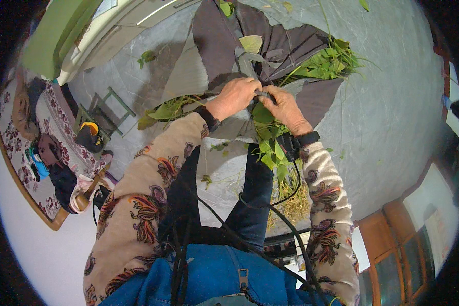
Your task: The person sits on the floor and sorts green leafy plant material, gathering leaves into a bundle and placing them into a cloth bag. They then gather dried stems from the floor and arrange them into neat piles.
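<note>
A dark grey-brown cloth [313,100] is gathered into a bundle on the floor before me. Green leafy stems [329,63] stick out between its folds, to the right, to the left and towards me. My left hand [235,95] pinches a twisted end of the cloth near the bundle's middle. Close beside it, my right hand [285,107] grips cloth at the same spot with thumb and fingers. A grey looped strip of cloth [250,61] lies just beyond my hands, beside a pale green leaf [251,44]. The fingertips partly hide the held ends.
Between and beside my legs are loose leaves [220,146] and a heap of yellowish pods or stalks [296,199] on the grey floor [378,114]. A small green-framed stool [116,101] stands left, near a flower-patterned seat [57,111] with clothes on it. Black cables [290,225] run across my lap.
</note>
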The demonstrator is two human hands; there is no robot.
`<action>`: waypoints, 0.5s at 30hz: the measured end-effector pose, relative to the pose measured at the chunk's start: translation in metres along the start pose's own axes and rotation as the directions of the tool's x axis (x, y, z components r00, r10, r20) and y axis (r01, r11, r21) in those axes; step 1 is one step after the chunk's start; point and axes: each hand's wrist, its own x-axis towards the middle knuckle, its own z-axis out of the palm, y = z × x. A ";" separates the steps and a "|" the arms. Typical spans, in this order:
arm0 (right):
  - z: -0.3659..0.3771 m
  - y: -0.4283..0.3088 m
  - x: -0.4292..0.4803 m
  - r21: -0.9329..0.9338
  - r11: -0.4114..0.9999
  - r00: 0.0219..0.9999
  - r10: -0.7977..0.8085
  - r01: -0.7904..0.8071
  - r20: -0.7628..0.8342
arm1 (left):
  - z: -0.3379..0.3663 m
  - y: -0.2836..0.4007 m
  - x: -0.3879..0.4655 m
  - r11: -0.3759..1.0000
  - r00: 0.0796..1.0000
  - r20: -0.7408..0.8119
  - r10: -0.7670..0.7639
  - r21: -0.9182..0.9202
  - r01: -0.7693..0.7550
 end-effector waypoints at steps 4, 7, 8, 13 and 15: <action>0.000 0.000 -0.001 -0.044 0.981 0.974 0.194 -0.191 0.116 | -0.003 -0.004 0.006 0.986 0.994 0.082 -0.070 -0.144 0.082; -0.006 0.001 0.002 0.466 0.648 0.796 0.441 -0.602 0.416 | -0.006 -0.004 0.006 0.976 0.991 0.092 -0.096 -0.187 0.111; -0.008 0.003 0.003 0.568 0.492 0.751 0.443 -0.660 0.489 | -0.006 -0.003 0.004 0.990 0.999 0.017 -0.048 -0.133 0.050; -0.014 0.015 0.001 0.720 0.179 0.722 0.378 -0.671 0.579 | 0.006 0.016 -0.013 0.991 0.973 -0.220 0.074 0.123 -0.047; -0.012 0.019 0.000 0.736 0.040 0.692 0.380 -0.676 0.614 | 0.015 0.026 -0.017 0.992 0.969 -0.243 0.051 0.126 -0.020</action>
